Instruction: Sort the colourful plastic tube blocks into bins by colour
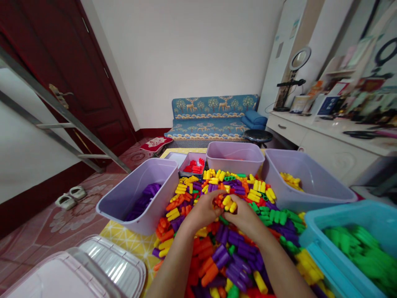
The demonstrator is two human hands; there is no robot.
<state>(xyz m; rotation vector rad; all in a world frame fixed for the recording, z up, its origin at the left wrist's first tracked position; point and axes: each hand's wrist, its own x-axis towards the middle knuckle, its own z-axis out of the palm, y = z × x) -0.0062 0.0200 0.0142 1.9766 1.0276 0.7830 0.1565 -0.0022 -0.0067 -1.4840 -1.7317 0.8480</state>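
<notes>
My left hand (208, 209) is curled around orange-red pieces (219, 201) above the middle of a large pile of coloured plastic pieces (238, 248). Close beside it on the right, my right hand (240, 213) has its fingers wrapped round yellow pieces (230, 204). The two hands nearly meet, with the held pieces between them. Purple, orange, yellow and green pieces lie mixed under and around both hands.
Purple pieces lie in the left lilac bin (169, 165), yellow ones in the right lilac bin (325, 165), green ones in the turquoise bin (322, 252). Another lilac bin (235, 165) and a small box (182, 173) with red pieces stand behind. Lids (114, 258) lie front left.
</notes>
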